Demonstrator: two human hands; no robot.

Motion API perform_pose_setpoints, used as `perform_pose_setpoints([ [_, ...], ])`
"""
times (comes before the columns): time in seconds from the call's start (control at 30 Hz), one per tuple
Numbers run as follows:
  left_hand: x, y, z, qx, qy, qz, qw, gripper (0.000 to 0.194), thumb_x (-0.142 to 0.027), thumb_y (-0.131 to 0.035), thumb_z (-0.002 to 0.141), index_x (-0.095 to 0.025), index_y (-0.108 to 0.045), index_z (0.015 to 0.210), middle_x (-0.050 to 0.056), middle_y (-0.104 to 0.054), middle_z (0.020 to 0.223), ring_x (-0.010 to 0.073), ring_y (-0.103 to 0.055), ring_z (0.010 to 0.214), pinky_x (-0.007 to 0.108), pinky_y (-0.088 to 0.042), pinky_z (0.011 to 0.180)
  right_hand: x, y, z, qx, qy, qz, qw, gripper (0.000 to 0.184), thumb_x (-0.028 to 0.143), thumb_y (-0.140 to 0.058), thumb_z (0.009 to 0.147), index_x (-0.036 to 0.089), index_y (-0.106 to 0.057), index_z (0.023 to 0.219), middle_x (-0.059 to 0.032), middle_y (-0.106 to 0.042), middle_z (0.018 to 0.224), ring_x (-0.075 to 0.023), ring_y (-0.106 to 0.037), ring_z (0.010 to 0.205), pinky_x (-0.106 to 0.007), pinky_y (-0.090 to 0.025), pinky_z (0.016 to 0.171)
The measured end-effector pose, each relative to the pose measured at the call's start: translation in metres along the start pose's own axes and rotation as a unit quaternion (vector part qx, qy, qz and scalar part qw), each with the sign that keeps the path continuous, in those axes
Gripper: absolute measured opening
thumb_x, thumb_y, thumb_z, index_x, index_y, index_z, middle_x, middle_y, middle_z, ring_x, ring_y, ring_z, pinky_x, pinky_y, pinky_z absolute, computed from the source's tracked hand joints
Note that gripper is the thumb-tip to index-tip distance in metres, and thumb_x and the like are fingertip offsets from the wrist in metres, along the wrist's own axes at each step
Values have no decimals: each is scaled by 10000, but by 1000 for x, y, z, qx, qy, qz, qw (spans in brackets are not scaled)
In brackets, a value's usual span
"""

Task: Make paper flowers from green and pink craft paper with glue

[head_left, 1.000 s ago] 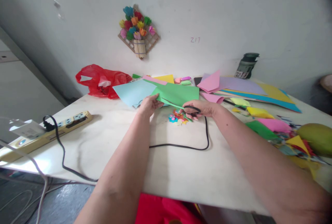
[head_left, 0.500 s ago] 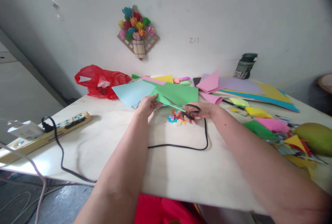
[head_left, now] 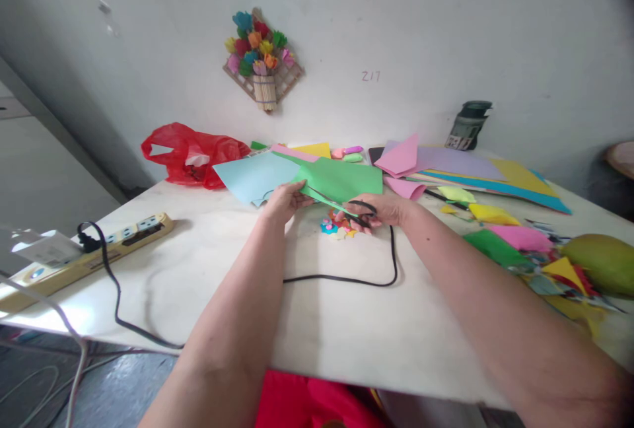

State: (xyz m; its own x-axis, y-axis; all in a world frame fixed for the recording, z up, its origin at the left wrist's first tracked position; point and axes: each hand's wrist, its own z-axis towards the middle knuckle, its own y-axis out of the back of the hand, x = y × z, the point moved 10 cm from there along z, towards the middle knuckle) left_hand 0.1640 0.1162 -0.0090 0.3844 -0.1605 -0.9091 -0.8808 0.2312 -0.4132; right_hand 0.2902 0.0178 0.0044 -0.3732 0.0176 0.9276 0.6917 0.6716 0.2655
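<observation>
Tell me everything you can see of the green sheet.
The green sheet is bright, plain and thin, apparently paper. The left hand pinches it near its left end, above the table. The scissors in the right hand meet its near edge, beside a narrow strip. Its far left part overlaps a light blue sheet.

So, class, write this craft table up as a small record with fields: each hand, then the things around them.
left hand: holds green paper
right hand: holds black-handled scissors, blades at the paper's near edge
below hands: small colourful paper cutouts
table, left: power strip; red plastic bag farther back
table, back right: dark green bottle
table, near right: rounded green object beside coloured scraps
wall: colourful flower decoration; handwritten "217"
</observation>
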Motion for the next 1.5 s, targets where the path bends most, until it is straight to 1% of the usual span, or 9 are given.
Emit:
perform_pose_setpoints([
  [0.2, 1, 0, 0, -7, 2, -5, 1000, 68, -131, -559, 702, -80, -589, 734, 71, -644, 614, 162, -623, 543, 269, -540, 521, -1, 3, 0, -20, -11, -2, 1000, 501, 543, -538, 716, 96, -574, 939, 5, -534, 536, -50, -463, 368, -153, -176, 268],
  [0.43, 1, 2, 0, -28, -3, -23, 999, 45, -109, -564, 690, -71, -584, 703, 54, -616, 580, 132, -595, 498, 228, -524, 473, -2, 5, 1, -40, -22, -26, 999, 427, 496, -550, 734, 108, -579, 910, 15, -530, 528, -39, -445, 356, -151, -185, 269],
  [0.7, 3, 5, 1, -51, 9, -30, 998, 28, -96, -556, 689, -75, -573, 683, 46, -591, 562, 117, -579, 488, 202, -510, 451, -4, 8, 3, -59, -31, -33, 997, 358, 465, -608, 699, 113, -561, 750, 19, -522, 510, -24, -416, 338, -150, -167, 268],
  [0.83, 5, 6, 2, -55, 14, -33, 998, 19, -97, -558, 689, -81, -569, 686, 44, -588, 571, 114, -573, 483, 206, -511, 450, -5, 10, 3, -62, -31, -28, 997, 350, 458, -618, 690, 117, -557, 736, 23, -519, 503, -23, -411, 333, -151, -158, 270],
  [1.03, 4, 6, 1, -63, 13, -35, 997, 7, -88, -559, 686, -88, -562, 680, 38, -583, 567, 112, -571, 482, 205, -511, 448, -5, 10, 4, -63, -24, -31, 997, 369, 474, -629, 666, 120, -524, 654, 26, -512, 488, -19, -398, 322, -155, -157, 276],
  [1.23, 5, 5, 1, -58, 18, -37, 997, 17, -92, -551, 695, -92, -562, 684, 42, -594, 567, 114, -575, 483, 201, -511, 445, -6, 11, 5, -64, -19, -22, 998, 377, 466, -653, 641, 123, -500, 608, 40, -494, 466, -11, -366, 318, -155, -224, 302],
  [1.5, 6, 6, 2, -57, 19, -38, 997, 22, -90, -543, 697, -94, -555, 680, 36, -587, 555, 113, -574, 477, 204, -514, 444, -7, 12, 6, -66, -17, -21, 997, 377, 454, -659, 637, 123, -487, 582, 41, -493, 457, -13, -367, 321, -159, -240, 315],
])
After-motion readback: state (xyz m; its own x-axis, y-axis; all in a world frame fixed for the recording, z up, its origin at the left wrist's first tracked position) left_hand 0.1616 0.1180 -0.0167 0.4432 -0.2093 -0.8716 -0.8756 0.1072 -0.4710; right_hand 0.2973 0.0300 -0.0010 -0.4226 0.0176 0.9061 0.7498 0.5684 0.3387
